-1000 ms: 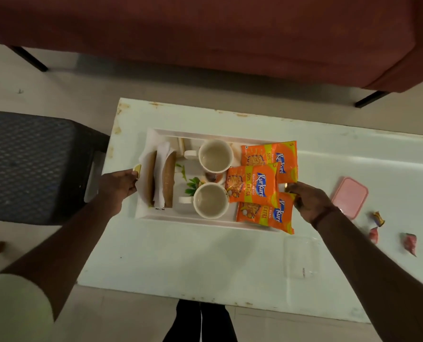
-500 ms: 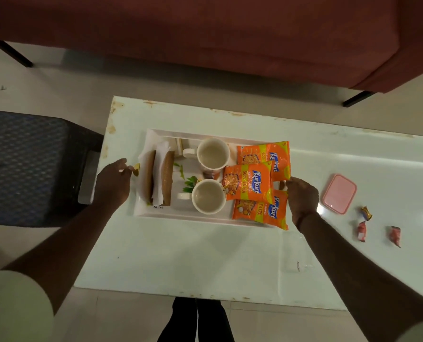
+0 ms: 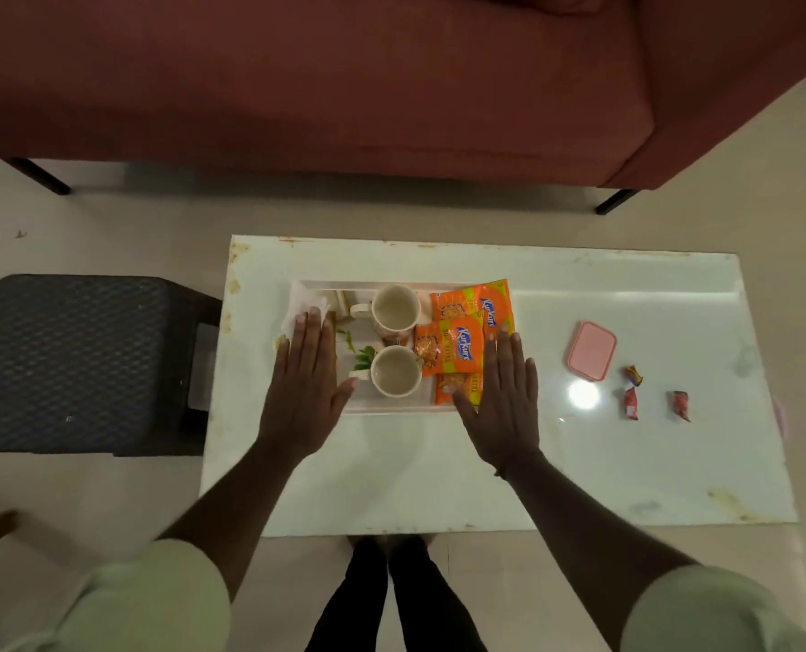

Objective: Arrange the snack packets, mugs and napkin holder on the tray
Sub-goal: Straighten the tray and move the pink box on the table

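A white tray [image 3: 394, 407] lies on the white table. On it stand two white mugs, one at the back [image 3: 394, 309] and one at the front [image 3: 395, 372]. Three orange snack packets [image 3: 455, 349] overlap at its right end. The napkin holder with white napkins [image 3: 304, 301] is at the tray's left end, mostly hidden by my left hand [image 3: 308, 385]. That hand is flat with its fingers stretched out above the holder and holds nothing. My right hand [image 3: 502, 397] is equally flat and open over the tray's right end, covering part of the front packet.
A pink lidded box [image 3: 590, 351] and three wrapped sweets [image 3: 631, 401] lie on the table [image 3: 438, 468] to the right. A dark woven stool [image 3: 72, 360] stands left of the table, a red sofa [image 3: 344, 87] behind it. My legs show below the table's near edge.
Both hands have let go of the tray's ends and now hover flat and open above it. The view has pulled back and up; the tray's contents keep their places.
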Demonstrator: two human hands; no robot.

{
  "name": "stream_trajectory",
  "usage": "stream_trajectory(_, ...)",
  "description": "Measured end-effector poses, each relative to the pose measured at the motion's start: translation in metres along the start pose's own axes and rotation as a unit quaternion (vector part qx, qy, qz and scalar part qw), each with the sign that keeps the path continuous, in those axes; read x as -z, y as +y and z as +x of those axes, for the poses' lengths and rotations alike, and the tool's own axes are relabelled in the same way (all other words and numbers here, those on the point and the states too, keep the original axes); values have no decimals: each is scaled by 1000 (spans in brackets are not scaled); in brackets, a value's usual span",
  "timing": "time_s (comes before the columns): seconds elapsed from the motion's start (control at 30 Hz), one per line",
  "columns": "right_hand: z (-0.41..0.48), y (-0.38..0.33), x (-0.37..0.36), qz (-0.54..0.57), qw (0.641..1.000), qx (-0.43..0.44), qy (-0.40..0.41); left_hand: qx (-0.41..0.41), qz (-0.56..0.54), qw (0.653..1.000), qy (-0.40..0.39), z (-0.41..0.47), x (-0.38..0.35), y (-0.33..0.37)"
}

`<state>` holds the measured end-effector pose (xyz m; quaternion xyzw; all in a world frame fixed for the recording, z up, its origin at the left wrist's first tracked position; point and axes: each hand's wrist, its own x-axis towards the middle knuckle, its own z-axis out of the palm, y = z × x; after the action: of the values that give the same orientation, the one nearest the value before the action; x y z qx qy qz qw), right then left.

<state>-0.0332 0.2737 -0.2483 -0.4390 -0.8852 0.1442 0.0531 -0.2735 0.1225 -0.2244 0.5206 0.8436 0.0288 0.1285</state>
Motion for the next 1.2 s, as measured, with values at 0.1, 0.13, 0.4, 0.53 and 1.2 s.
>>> stream_trajectory(0.1, -7, -11, 11, -2, 1000, 18, -7, -38, 6, 999, -18, -16, -1, 19)
stream_trajectory(0.13, -10, -13, 14, -2, 1000, 19, -10, -49, 4, 999, -22, -21, -2, 26)
stream_trajectory(0.4, -26, 6, 36, 2, 999, -36, -24, -55, -8, 998, -22, -32, -7, 90)
stream_trajectory(0.53, -32, 48, 46, 3, 999, -44, -30, -58, 2, 998, -33, -23, -16, 131)
stream_trajectory(1.2, -40, 286, 66, 4, 996, 6, -84, 7, -31, 996, -84, 6, -103, 352)
